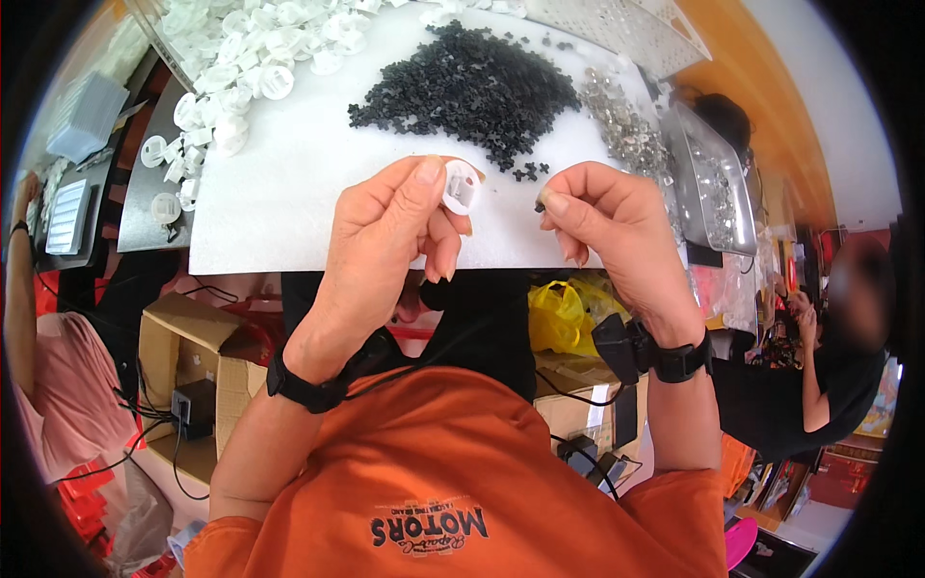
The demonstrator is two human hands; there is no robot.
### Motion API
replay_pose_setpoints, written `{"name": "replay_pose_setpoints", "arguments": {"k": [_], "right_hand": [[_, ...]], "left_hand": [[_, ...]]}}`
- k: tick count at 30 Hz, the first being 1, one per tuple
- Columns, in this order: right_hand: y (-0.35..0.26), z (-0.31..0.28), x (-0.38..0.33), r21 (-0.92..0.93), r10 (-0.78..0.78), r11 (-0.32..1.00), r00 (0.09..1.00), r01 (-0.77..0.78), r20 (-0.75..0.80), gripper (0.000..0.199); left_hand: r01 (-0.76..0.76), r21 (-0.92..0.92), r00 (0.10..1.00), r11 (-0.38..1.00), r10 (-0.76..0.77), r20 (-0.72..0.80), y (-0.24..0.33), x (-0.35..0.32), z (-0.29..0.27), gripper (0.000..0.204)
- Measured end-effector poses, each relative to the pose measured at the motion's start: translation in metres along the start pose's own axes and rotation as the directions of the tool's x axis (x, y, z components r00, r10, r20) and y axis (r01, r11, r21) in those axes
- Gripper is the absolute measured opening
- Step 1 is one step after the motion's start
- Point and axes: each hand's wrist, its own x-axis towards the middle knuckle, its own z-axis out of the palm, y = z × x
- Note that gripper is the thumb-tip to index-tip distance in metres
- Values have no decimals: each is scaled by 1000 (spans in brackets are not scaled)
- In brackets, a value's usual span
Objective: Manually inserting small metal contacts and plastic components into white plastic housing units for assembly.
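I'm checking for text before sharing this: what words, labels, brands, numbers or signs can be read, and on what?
Orange fabric shirt: large dark lettering, legible but withheld here; smaller lines too small to read.
Brown cardboard box, right of centre: white label-like patch, nothing readable.
Round white plastic part in the left hand: no readable text.
Tiny black piece in the right hand: no readable text.

Left hand [378,214]: one disc [461,198]. Right hand [615,217]: one black piece [541,205]. On the desk [289,183]: one black heap [472,87], one white heap [251,53], one clear heap [624,125].
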Motion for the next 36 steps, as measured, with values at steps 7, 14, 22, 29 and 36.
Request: {"name": "replay_pose_setpoints", "arguments": {"k": [7,14,22,29,36], "right_hand": [[-13,14,11,386,20,921,996,-51,84,14],[-27,31,21,283,-160,951,982,126,101,11],[-14,43,32,151,-406,907,911,394,64,8],[-11,48,34,40,-516,856,856,515,32,5],[-10,47,38,-93,-629,771,776,630,40,2]], "left_hand": [[80,-38,997,996,-80,7,5,1,1,36],[126,-95,992,987,-123,33,9,5,-5,33],[241,-194,970,951,-232,67,17,7,-6,36],[274,-252,961,928,-252,115,17,10,-13,37],[295,-259,954,920,-267,140,19,10,-14,38]]}}
